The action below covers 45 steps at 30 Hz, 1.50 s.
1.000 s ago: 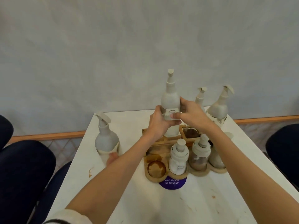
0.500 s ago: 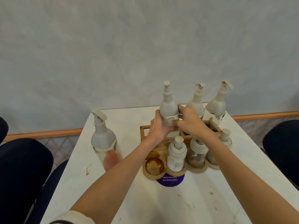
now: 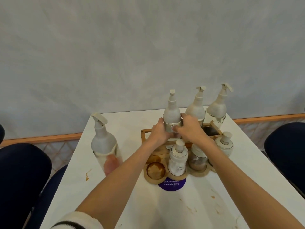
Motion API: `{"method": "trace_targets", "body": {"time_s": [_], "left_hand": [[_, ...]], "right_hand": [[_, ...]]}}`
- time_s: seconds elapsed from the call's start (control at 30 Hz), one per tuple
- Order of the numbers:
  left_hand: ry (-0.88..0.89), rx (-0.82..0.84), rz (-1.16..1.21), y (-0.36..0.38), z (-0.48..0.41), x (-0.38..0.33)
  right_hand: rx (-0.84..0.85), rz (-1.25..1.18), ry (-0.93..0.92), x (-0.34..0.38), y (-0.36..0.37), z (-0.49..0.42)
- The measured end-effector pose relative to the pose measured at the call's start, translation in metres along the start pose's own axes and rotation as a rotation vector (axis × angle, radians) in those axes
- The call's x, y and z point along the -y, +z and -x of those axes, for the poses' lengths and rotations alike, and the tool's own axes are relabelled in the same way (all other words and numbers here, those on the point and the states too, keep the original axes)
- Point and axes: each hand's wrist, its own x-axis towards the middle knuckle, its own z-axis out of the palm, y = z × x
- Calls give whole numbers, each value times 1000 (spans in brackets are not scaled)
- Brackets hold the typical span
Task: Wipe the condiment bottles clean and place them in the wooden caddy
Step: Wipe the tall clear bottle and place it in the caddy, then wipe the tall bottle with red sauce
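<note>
At centre frame, above a stained white worktop (image 3: pixel 115 204), both hands wrap one tall pump bottle (image 3: pixel 172 113). The left hand (image 3: pixel 159 131) curls round its left side and the right hand (image 3: pixel 189 128) round its right, thumbs meeting on its pale waistband. The bottle stands upright at a rear compartment of the wooden caddy (image 3: pixel 145 134). The hands hide its base, so whether it is seated cannot be told.

Done well, this step likely means keeping it vertical, easing it straight down, and not knocking the neighbouring bottle (image 3: pixel 195 109) just beside it. Its shoulders are frosted white and rounded, probably slippery. The caddy is pale wood with square frames and a brown-stained round cup (image 3: pixel 156 170).
</note>
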Motion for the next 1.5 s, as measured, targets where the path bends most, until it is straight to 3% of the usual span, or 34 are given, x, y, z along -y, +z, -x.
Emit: {"method": "trace_targets", "body": {"time_s": [0.33,0.57,0.73,0.83,1.0,1.17,1.5], "left_hand": [[-16,43,-52,-28,25,-12],[171,-39,-13,-59,92,-45],[242,18,63,-87,156,-36],[155,91,75,-105,185,-11],[-167,272,-93,-147,212,43],[-341,-110,-286,-170,194,87],[-159,-280,99,-130,156,98]], "right_hand": [[78,38,36,13,-30,20],[34,23,-76,36,-52,52],[97,-22,-185,69,-47,80],[167,-35,-223,85,-33,89],[274,-83,-251,106,0,96],[304,-108,-231,123,38,90],[350,-220,-239,150,85,80]]}}
